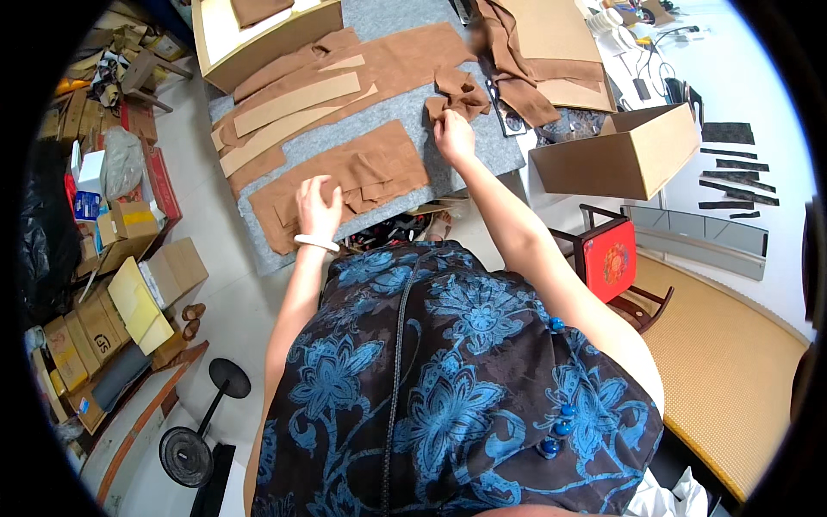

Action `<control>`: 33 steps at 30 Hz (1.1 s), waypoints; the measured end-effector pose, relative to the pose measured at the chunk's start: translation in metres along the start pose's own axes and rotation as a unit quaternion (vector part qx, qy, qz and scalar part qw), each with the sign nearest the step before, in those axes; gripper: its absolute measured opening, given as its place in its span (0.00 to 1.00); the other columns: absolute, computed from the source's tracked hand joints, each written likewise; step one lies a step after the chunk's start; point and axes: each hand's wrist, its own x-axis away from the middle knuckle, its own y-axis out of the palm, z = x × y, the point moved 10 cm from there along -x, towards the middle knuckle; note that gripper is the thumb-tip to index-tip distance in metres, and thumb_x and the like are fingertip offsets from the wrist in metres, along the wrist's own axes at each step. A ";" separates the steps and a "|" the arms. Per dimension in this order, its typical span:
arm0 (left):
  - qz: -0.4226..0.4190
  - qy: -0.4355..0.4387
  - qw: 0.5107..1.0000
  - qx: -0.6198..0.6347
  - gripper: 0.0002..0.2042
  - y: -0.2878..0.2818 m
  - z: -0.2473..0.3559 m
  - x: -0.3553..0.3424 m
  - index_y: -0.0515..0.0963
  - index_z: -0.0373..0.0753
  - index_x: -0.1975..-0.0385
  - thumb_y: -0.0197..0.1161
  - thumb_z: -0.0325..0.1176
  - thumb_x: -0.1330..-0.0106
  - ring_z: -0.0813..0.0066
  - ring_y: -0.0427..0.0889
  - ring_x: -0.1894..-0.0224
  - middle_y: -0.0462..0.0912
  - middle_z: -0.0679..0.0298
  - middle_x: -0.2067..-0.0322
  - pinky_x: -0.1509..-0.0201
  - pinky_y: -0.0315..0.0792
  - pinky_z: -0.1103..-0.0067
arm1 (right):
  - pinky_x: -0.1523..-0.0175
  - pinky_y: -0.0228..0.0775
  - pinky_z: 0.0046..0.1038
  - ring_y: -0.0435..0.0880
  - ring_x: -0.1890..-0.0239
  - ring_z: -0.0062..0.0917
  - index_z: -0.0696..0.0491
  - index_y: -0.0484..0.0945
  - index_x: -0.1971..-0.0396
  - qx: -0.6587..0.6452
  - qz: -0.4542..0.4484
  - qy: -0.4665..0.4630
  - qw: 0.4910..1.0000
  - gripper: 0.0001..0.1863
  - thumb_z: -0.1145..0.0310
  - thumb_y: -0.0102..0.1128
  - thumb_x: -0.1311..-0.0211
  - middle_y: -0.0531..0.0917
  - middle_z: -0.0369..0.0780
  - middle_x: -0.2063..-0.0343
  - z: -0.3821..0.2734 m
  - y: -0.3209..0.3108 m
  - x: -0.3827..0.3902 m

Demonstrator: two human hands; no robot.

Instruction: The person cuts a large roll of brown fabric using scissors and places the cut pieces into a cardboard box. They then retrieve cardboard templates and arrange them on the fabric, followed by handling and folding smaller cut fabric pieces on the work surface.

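Note:
My right hand is closed on a crumpled piece of brown cloth, bunched above the grey felt table cover. To its left, my left hand hovers at or just over the near brown cloth pieces. Its fingers are loosely curved, with the thumb apart and nothing visible between them. These near pieces lie in a flat layer, with several smaller cut strips folded on top. Behind them a larger brown cloth sheet is spread out, carrying tan strips.
An open cardboard box stands at the table's far left. Another open box sits at the right edge, near more draped brown cloth. A red-seated chair stands right of the table; stacked cartons line the left side.

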 end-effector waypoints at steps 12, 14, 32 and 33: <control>-0.432 -0.364 0.472 0.677 0.31 0.150 0.109 0.011 0.63 0.23 0.44 0.44 0.51 0.29 0.51 0.73 0.42 0.71 0.39 0.44 0.36 0.67 0.63 | 0.59 0.72 0.35 0.79 0.64 0.37 0.53 0.75 0.65 -0.233 -0.130 -0.295 0.917 0.11 0.73 0.63 0.50 0.77 0.41 0.69 -0.196 -0.159 0.116; -0.386 -0.389 0.505 0.667 0.29 0.157 0.101 0.005 0.61 0.22 0.43 0.46 0.47 0.29 0.47 0.72 0.42 0.70 0.38 0.44 0.37 0.68 0.61 | 0.60 0.73 0.33 0.80 0.64 0.36 0.53 0.77 0.63 -0.239 -0.144 -0.292 0.915 0.12 0.73 0.66 0.49 0.80 0.40 0.66 -0.194 -0.169 0.122; 0.085 -0.394 0.552 0.730 0.16 0.045 -0.151 0.040 0.73 0.39 0.51 0.65 0.34 0.36 0.65 0.75 0.47 0.78 0.62 0.53 0.38 0.69 0.66 | 0.60 0.72 0.33 0.77 0.64 0.37 0.54 0.75 0.71 -0.254 -0.038 -0.210 0.943 0.08 0.81 0.60 0.52 0.78 0.38 0.70 -0.116 -0.022 0.060; 0.106 -0.392 0.567 0.717 0.17 0.045 -0.162 0.045 0.72 0.38 0.50 0.65 0.34 0.36 0.65 0.75 0.47 0.78 0.62 0.53 0.38 0.69 0.66 | 0.60 0.72 0.35 0.78 0.64 0.39 0.55 0.74 0.73 -0.259 -0.045 -0.197 0.945 0.06 0.80 0.59 0.51 0.78 0.41 0.71 -0.117 -0.008 0.053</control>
